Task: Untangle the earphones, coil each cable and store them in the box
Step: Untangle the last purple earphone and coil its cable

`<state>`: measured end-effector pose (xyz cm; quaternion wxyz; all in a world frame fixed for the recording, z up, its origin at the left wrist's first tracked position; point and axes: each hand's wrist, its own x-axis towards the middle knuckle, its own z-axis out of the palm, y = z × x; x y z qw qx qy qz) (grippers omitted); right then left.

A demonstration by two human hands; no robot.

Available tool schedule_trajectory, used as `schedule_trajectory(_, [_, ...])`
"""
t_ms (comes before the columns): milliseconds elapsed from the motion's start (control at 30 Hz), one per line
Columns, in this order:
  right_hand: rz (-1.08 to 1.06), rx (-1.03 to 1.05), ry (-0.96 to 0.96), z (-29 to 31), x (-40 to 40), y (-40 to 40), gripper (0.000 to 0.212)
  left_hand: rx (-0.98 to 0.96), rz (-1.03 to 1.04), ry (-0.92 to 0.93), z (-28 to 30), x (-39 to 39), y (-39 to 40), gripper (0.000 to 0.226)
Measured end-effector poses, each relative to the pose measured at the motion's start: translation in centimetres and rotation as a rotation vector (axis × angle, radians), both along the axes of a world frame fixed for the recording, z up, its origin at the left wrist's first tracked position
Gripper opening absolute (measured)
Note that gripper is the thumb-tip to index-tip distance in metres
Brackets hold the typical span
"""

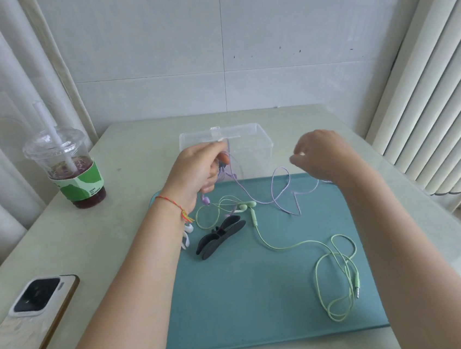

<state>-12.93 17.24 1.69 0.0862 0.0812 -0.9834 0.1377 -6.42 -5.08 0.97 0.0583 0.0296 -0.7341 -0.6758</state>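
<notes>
Green earphones (337, 274) on mat; hands (197, 172) stretch purple cable (278, 195) L-R.

Left hand (199, 169) raised above the far edge of the teal mat (237, 301), fingers closed around a bunch of the purple earphones (280, 194); one purple earbud dangles just below the grip. Purple cable runs rightward in loose loops over the mat toward the right hand (323, 153), whose fingertips are pinched together; whether they hold the cable cannot be told. Clear plastic box (252, 146) stands behind both hands on the tabletop (130, 207). Green earphones (302, 243) lie slack on the mat, buds near centre, plug at right. Dark cable winder (220, 236) beside the green buds. Iced drink cup (66, 168) far left; phone (28, 317) face down, near left.
</notes>
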Motion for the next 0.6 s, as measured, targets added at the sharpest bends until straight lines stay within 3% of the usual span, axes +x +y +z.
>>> schedule_trajectory(67, [0.178,-0.238,0.049,0.9,1.0,-1.3,0.028,-0.055,-0.163,0.007,0.4,0.6,0.6,0.032])
schedule_trajectory(167, [0.464,-0.589,-0.066,2.2,3.3,-3.4,0.047,-0.172,-0.227,0.031,0.7,0.9,1.2,0.027])
schedule_trajectory(300, [0.505,-0.473,-0.109,2.1,4.5,-4.6,0.021,-0.280,-0.189,0.018,0.3,0.7,1.0,0.030])
schedule_trajectory(433, [0.442,-0.413,-0.134,1.7,4.2,-5.0,0.017,-0.284,0.002,0.068,-0.4,-0.1,1.0,0.012])
schedule_trajectory(533, [0.401,-0.375,-0.098,1.8,4.0,-4.7,0.010,-0.412,0.194,0.201,-0.9,-0.7,0.5,0.022])
schedule_trajectory(600, [0.406,-0.413,-0.074,1.9,3.9,-4.5,0.008,-0.522,0.164,0.254,-1.0,-0.7,0.1,0.037])
